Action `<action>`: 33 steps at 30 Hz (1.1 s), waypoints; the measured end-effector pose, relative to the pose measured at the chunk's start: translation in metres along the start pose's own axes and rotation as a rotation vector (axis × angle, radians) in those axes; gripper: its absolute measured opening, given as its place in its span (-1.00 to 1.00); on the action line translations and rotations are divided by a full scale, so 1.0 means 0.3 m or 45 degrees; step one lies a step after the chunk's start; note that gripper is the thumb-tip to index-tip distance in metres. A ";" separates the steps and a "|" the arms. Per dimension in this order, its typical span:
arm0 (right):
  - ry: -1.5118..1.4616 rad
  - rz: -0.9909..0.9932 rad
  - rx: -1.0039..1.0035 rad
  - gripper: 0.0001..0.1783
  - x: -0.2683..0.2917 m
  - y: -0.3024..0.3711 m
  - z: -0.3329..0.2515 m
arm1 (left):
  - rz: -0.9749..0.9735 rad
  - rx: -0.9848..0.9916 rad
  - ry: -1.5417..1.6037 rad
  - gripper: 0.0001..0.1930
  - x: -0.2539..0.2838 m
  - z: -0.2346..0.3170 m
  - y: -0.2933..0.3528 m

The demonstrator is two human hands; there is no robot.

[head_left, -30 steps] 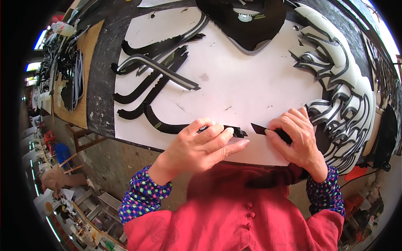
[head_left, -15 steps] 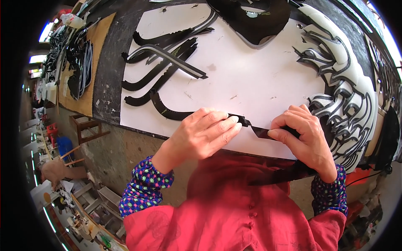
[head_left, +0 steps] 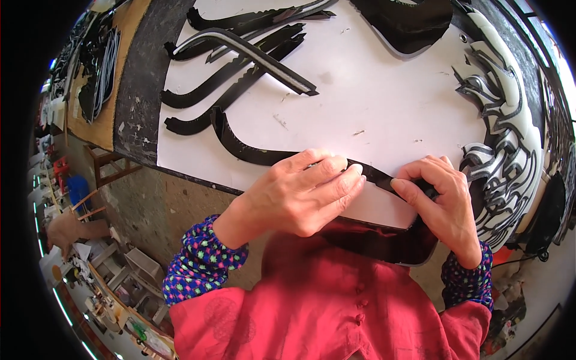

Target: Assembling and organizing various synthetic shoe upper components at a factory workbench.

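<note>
Strip, black, curved [head_left: 252, 153] — on white board [head_left: 384, 108], near edge; left hand [head_left: 300, 192] and right hand [head_left: 438, 198] both pinch it. Risk: overbending could snap the strip.

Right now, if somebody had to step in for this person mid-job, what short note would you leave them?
Left hand: pressed flat on the curved black strip, at the near edge of the white board.
Right hand: pinching the strip's other end beside the black panel.
Done: other black strips lie loose farther up the board.
Left: this strip lies along the board's edge, both hands on it; whether it is fixed down cannot be told.
</note>
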State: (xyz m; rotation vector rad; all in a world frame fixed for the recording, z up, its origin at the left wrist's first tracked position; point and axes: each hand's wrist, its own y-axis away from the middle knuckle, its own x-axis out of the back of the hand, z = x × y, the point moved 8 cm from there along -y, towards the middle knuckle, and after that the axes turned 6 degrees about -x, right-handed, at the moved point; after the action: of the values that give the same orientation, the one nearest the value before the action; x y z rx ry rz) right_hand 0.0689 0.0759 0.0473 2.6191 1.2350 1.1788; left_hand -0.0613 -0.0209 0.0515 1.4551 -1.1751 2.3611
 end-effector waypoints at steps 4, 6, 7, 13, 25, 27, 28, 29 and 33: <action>0.031 0.046 0.021 -0.87 -0.001 0.001 0.001 | 0.003 0.001 0.004 -0.73 -0.004 -0.002 -0.002; 0.030 0.053 0.027 -0.87 -0.003 0.003 0.004 | 0.001 0.000 0.005 -0.74 -0.003 -0.001 -0.004; 0.042 0.060 0.034 -0.88 -0.003 0.004 0.003 | -0.004 0.001 0.004 -0.74 -0.003 0.000 -0.005; 0.081 0.066 0.033 -0.88 -0.005 0.006 0.004 | -0.016 0.008 0.002 -0.74 -0.004 0.002 -0.010; 0.119 0.094 0.032 -0.88 -0.007 0.005 0.005 | 0.003 0.010 0.001 -0.74 -0.002 0.003 -0.010; 0.122 0.091 0.018 -0.86 -0.009 0.005 0.006 | 0.000 0.007 0.003 -0.73 -0.003 0.002 -0.010; 0.131 0.092 0.012 -0.86 -0.010 0.005 0.008 | -0.003 -0.002 -0.005 -0.73 -0.004 0.003 -0.010; 0.140 0.095 0.005 -0.86 -0.011 0.005 0.009 | -0.006 -0.011 -0.012 -0.74 -0.006 0.004 -0.010; 0.138 0.105 0.000 -0.89 -0.010 0.004 0.007 | -0.010 -0.013 -0.010 -0.75 -0.002 0.006 -0.013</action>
State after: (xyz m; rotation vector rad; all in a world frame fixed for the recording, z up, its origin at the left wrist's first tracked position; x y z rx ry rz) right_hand 0.0698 0.0735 0.0443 2.6627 1.1531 1.3504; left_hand -0.0578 -0.0194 0.0535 1.4649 -1.1796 2.3431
